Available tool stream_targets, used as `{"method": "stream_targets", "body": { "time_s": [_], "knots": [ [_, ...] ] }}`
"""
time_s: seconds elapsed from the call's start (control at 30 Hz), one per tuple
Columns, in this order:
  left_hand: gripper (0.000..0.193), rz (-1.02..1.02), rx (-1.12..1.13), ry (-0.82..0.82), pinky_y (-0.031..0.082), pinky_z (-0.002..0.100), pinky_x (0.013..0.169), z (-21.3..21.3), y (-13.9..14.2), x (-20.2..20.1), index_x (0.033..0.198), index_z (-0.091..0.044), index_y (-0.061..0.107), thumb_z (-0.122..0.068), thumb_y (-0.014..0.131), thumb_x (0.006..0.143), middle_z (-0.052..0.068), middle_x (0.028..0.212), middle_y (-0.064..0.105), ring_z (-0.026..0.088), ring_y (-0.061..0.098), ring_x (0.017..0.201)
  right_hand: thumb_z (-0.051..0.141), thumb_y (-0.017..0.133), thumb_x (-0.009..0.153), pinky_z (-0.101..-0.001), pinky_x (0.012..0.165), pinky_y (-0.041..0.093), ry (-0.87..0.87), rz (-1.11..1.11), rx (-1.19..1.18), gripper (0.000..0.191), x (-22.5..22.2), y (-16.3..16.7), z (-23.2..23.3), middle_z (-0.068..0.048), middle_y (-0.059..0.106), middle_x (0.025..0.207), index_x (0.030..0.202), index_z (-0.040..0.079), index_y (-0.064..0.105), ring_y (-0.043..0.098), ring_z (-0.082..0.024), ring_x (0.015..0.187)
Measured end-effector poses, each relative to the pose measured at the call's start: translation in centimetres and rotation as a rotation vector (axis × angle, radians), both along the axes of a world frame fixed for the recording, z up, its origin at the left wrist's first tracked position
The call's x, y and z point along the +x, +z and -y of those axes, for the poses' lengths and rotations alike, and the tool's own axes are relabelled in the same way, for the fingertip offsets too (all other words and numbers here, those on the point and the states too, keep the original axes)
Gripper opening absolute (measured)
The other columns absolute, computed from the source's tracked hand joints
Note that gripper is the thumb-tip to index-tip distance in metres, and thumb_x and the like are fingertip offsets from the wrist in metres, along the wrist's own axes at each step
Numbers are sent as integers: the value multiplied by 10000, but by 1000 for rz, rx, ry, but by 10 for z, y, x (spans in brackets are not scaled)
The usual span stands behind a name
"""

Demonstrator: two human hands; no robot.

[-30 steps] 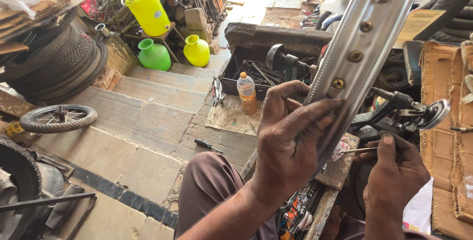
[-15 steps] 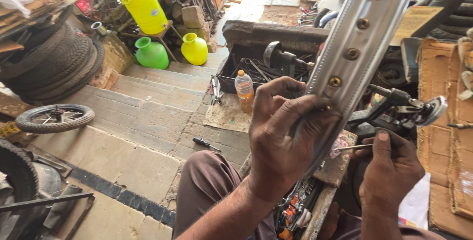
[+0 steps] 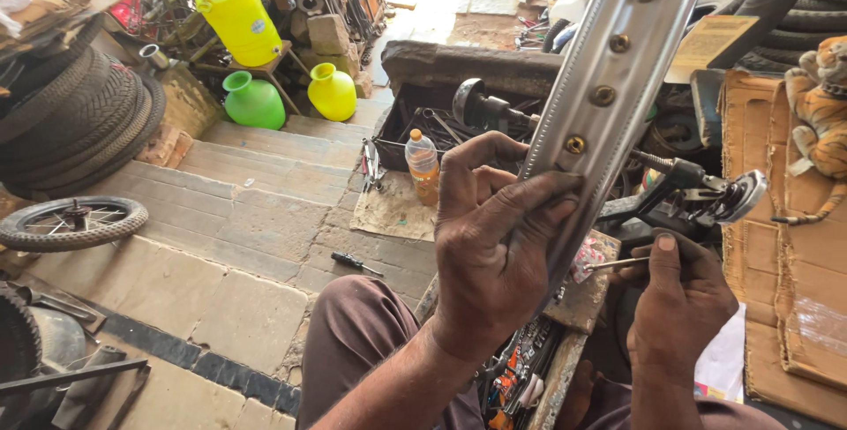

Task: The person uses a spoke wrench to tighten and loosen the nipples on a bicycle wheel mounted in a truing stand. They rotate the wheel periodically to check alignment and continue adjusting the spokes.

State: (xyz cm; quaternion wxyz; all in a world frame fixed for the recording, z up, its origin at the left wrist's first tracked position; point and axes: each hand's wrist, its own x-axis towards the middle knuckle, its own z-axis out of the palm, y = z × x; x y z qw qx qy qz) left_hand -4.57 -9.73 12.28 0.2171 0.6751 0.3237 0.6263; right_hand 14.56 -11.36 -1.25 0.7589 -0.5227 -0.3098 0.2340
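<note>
A shiny metal wheel rim [image 3: 628, 51] with a row of brass spoke nipples runs diagonally from the top right down to the middle. My left hand [image 3: 494, 245] wraps around its lower part, thumb along the rim's inner face. My right hand [image 3: 679, 306] sits lower right, behind the rim, pinching a thin metal spoke [image 3: 613, 263] that points left toward the rim. My knee in brown trousers [image 3: 362, 342] is below the hands.
A truing stand and metal parts [image 3: 697, 196] lie behind the rim. An open toolbox [image 3: 423, 121], a small orange bottle [image 3: 423, 165] on a cloth, a screwdriver [image 3: 356, 262], yellow and green jugs [image 3: 256, 59], stacked tyres [image 3: 79, 121], a small wheel [image 3: 71, 223] and cardboard [image 3: 794, 245] surround me on stone steps.
My left hand has shifted its grip slightly on the rim, fingers closing more around it. The right hand stays on the spoke with little movement.
</note>
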Motion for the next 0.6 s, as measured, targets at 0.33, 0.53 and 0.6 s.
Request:
{"method": "stream_targets", "body": {
  "time_s": [0.33, 0.53, 0.6],
  "knots": [
    [192, -5, 20, -21, 624, 222, 811, -2, 0, -3, 1216, -117, 727, -99, 775, 1031, 97, 1367, 516, 103, 686, 941, 42, 621, 1103, -310, 595, 594, 3, -20, -2, 100, -3, 2, 1, -110, 676, 891, 1123, -55, 637, 648, -163, 645],
    [311, 0, 0, -50, 623, 243, 815, 1, 0, -10, 1265, -84, 696, -108, 783, 967, 114, 1373, 507, 117, 681, 953, 50, 638, 1125, -280, 663, 542, 17, 28, -29, 103, 3, -12, -2, -99, 675, 933, 1146, -49, 660, 628, -160, 708],
    [249, 2, -8, -27, 621, 260, 830, 0, 0, -9, 1235, -89, 707, -105, 773, 995, 105, 1348, 556, 119, 692, 943, 98, 627, 1084, -287, 615, 576, 89, -268, -43, 115, 7, -11, -6, -63, 653, 869, 1131, -4, 649, 637, -125, 680]
  ]
}}
